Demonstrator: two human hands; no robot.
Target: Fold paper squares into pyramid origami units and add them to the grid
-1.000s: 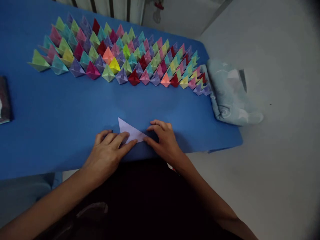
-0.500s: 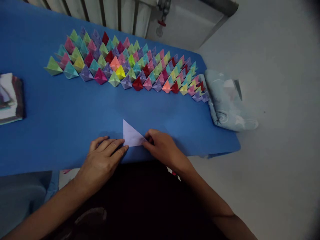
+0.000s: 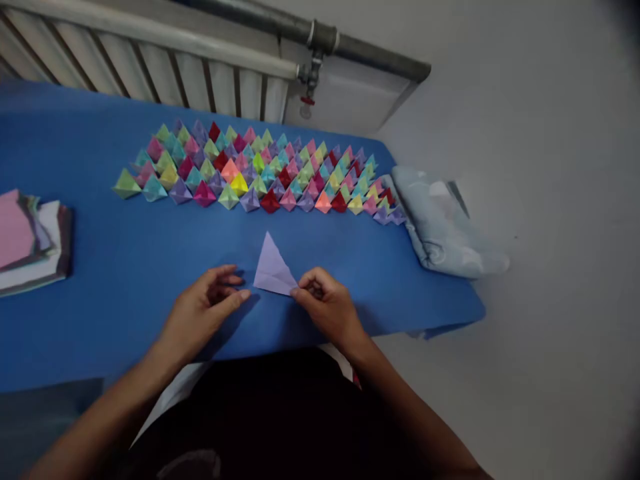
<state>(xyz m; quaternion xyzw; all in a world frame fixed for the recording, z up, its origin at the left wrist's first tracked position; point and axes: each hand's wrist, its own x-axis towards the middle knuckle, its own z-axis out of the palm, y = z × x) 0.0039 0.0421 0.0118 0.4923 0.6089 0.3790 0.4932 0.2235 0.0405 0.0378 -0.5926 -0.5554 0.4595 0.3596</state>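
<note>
A folded lilac paper triangle point(image 3: 274, 270) is pinched at its lower right corner by my right hand point(image 3: 327, 303). It appears tilted up from the blue tabletop, one point facing away from me, and creases cross its face. My left hand point(image 3: 207, 303) hovers just left of the paper, fingers curved and apart, touching nothing. Beyond the hands stand several rows of small folded paper boats point(image 3: 270, 200) in green, pink, purple, red, yellow and turquoise.
On the left lies a stack of paper point(image 3: 35, 233) with pink sheets on top. A folded pale blue cloth point(image 3: 435, 227) rests at the table's right end. Behind the blue table point(image 3: 125, 267) are a white radiator point(image 3: 150, 63) and a pipe with a red-handled valve point(image 3: 310, 83).
My left hand has let go of the paper and moved off to its left. The lilac triangle has turned and lifted in my right hand. The view has tilted up.
</note>
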